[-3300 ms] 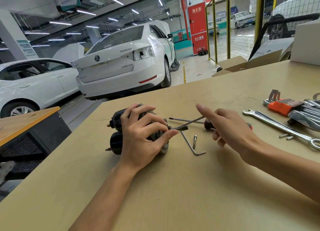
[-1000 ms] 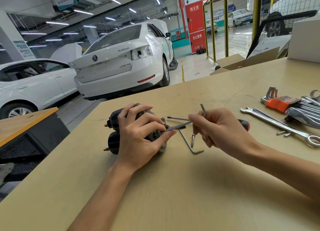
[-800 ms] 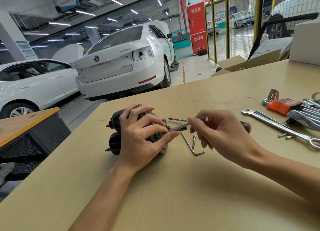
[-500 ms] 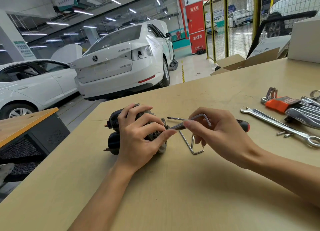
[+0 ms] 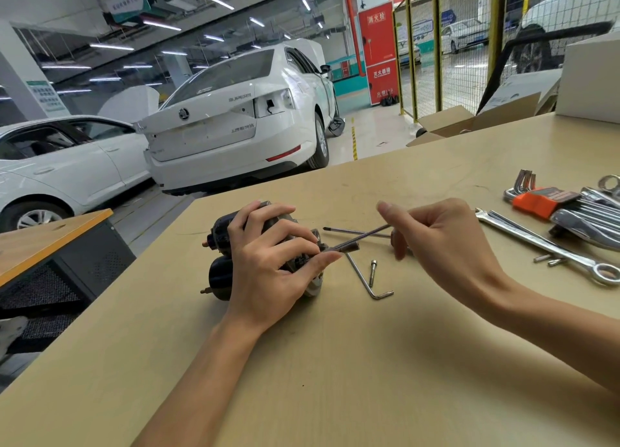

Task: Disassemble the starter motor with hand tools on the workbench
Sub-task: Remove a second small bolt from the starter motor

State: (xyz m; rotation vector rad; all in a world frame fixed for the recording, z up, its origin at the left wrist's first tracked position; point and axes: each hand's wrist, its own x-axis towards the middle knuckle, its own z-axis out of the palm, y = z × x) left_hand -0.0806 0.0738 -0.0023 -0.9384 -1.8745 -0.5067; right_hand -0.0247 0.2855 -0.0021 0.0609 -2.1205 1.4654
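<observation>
The dark starter motor (image 5: 219, 275) lies on its side on the wooden workbench (image 5: 335, 362). My left hand (image 5: 268, 265) wraps over its top and presses it down, thumb near the end housing. A thin hex key (image 5: 365, 236) sticks out of the motor's right end and slants up to my right hand (image 5: 446, 242). That hand pinches the key's far end between thumb and fingers, the index finger stretched out to the upper left. The key's bend is hidden behind the hand.
A second hex key (image 5: 367, 280) and a loose bolt (image 5: 372, 272) lie right of the motor. A screwdriver shaft (image 5: 352, 232) runs behind the held key. Combination wrenches (image 5: 543, 248), small bolts (image 5: 550, 261) and an orange hex key set (image 5: 540, 202) sit at the right. The bench's left edge (image 5: 144, 279) drops off beside the motor.
My right hand has swung the hex key's short arm around in the motor; the arm stood up above the fingers, now it is behind the hand and the index finger is extended. My left hand has stayed put.
</observation>
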